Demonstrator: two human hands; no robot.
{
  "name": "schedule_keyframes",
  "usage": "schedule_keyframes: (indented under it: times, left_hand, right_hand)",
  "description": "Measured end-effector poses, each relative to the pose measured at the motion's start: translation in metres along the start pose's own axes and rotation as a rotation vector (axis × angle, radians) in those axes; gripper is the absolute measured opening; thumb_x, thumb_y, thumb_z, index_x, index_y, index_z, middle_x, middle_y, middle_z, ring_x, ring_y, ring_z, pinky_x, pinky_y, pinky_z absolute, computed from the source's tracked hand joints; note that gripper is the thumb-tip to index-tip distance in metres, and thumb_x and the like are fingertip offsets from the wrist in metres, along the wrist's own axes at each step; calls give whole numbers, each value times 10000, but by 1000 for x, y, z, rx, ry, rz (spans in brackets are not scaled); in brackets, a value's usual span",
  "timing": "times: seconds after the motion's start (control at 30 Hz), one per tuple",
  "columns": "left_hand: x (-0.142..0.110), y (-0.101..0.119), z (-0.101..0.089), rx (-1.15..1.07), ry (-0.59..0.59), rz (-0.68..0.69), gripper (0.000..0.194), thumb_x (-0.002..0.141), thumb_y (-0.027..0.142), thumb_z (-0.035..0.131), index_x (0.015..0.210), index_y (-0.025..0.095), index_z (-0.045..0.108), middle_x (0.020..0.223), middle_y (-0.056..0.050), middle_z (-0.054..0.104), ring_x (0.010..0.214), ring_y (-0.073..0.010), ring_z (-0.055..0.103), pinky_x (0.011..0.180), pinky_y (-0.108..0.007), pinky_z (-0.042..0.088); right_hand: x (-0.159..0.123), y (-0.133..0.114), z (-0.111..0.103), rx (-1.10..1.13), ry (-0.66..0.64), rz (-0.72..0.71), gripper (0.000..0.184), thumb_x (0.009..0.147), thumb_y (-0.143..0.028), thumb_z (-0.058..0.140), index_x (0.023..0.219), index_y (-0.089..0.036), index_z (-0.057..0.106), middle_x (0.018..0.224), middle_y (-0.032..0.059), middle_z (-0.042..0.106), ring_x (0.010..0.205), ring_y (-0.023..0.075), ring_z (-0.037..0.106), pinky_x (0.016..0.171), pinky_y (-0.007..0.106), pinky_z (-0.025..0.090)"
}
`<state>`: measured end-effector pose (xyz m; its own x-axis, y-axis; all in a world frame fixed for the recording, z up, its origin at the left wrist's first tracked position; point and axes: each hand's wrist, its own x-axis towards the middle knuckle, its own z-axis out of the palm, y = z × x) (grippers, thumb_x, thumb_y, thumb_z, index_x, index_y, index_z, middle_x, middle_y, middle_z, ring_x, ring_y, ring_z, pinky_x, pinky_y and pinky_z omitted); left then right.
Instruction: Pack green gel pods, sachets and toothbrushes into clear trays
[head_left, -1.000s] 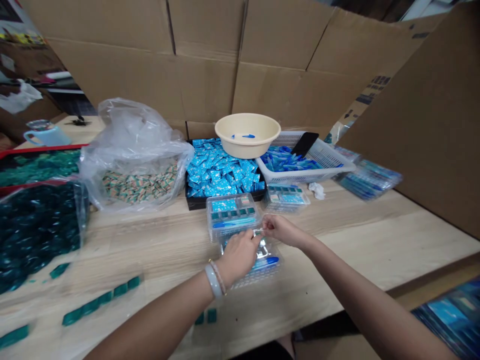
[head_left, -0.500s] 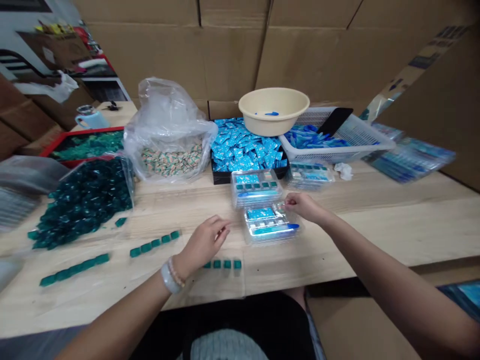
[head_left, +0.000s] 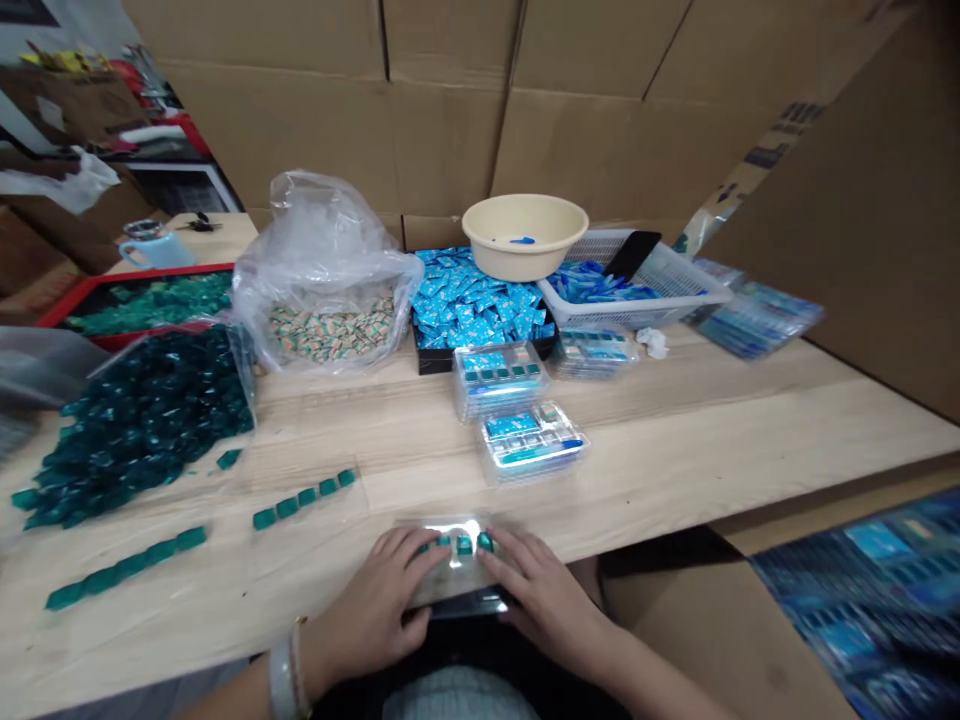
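Observation:
Both my hands rest at the table's near edge on a clear plastic tray point(head_left: 457, 575) that carries a short row of teal squares point(head_left: 459, 543). My left hand point(head_left: 382, 600) lies over the tray's left part, fingers bent down onto it. My right hand point(head_left: 544, 595) covers the right part, fingers curled over the tray. Beyond them sit two filled clear packs, one nearer point(head_left: 532, 445) and one farther point(head_left: 500, 378), holding blue sachets and teal squares.
A heap of dark teal squares point(head_left: 142, 420) and loose teal strips point(head_left: 304, 497) lie at left. A plastic bag of sachets point(head_left: 330, 290), a black tray of blue sachets point(head_left: 480, 300), a cream bowl point(head_left: 525, 232) and a white basket point(head_left: 637, 290) stand behind. Cardboard walls enclose the back and right.
My left hand left the filled pack and came back toward me. My right hand followed; both now press on the tray with teal squares at the table's near edge.

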<state>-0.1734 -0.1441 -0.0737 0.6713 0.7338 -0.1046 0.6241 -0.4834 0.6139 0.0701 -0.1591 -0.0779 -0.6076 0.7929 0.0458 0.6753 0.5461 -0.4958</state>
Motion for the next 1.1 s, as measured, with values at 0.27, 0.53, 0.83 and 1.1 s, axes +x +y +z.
schedule_keyframes:
  times: [0.27, 0.53, 0.83, 1.1]
  left_hand:
    - [53, 43, -83, -800, -181, -1, 574, 698, 190, 556, 1232, 253, 357, 1256, -43, 417, 1156, -210, 373, 986, -408, 284]
    - [152, 50, -58, -1425, 179, -479, 198, 710, 83, 530, 894, 139, 482, 815, -44, 576, 751, -135, 596, 731, -265, 462]
    - [171, 36, -48, -984, 207, -591, 251, 718, 188, 533, 946, 114, 459, 660, 1, 510, 549, -105, 530, 420, -187, 411]
    - [168, 26, -38, -865, 135, -564, 154, 699, 142, 484, 844, 141, 432, 591, 46, 425, 466, -74, 475, 405, -192, 437]
  right_hand:
    - [10, 23, -84, 339, 327, 69, 181, 827, -232, 427, 959, -211, 549, 1014, 81, 557, 970, 179, 508, 824, 320, 428]
    - [53, 96, -139, 762, 160, 760, 238, 751, -396, 494, 731, -160, 483, 489, -45, 464, 413, 80, 462, 377, 183, 319]
    - [80, 135, -135, 486, 50, 890, 178, 768, -310, 469, 716, -150, 529, 433, -61, 411, 309, 62, 385, 307, 186, 218]
    - [73, 144, -108, 273, 164, 728, 213, 690, -350, 535, 627, -163, 617, 475, -10, 513, 429, 104, 450, 430, 218, 301]
